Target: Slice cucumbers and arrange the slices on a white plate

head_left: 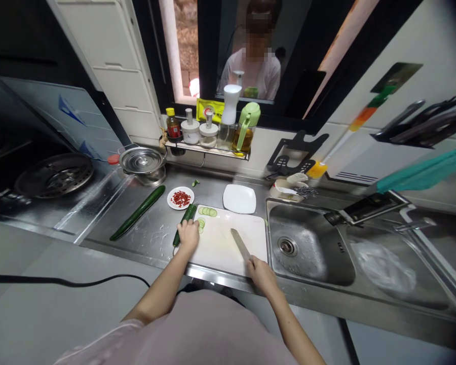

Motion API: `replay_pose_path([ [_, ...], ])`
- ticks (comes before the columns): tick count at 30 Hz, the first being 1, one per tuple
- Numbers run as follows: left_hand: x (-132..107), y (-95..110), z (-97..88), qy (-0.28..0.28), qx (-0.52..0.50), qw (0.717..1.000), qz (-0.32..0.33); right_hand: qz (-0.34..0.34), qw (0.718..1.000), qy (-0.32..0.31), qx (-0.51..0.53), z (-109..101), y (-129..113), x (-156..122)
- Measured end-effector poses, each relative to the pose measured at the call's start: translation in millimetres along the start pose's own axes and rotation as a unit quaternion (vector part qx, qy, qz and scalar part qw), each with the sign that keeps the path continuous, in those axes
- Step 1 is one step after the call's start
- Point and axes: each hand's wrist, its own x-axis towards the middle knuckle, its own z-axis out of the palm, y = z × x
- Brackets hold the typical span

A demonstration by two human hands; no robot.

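Observation:
My left hand [189, 234] is at the left edge of the white cutting board [224, 248], its fingers curled over a cut length of cucumber [189, 213]. Thin cucumber slices [207, 211] lie in a short row near the board's top left corner, and a few more sit close beside my thumb. Closed round its handle, my right hand [261, 275] holds a kitchen knife [240, 244]. The blade points up and left over the right half of the board, away from the slices. A long whole cucumber [138, 213] lies on the steel counter to the left.
Behind the board are a small plate of chopped red chillies [181, 197], a white square plate [239, 198] and cucumber scraps [195, 183]. The sink [307, 243] adjoins on the right. A lidded steel pot [142, 161] stands back left, below a condiment rack [209, 148].

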Motion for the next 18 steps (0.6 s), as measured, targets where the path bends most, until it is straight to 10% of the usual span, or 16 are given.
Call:
replay_pose_path([
  [18,18.3,36.7,5.7,0.002,-0.038,0.999,0.017,0.009,0.999,0.008,0.036,-11.6,-11.5,19.2],
])
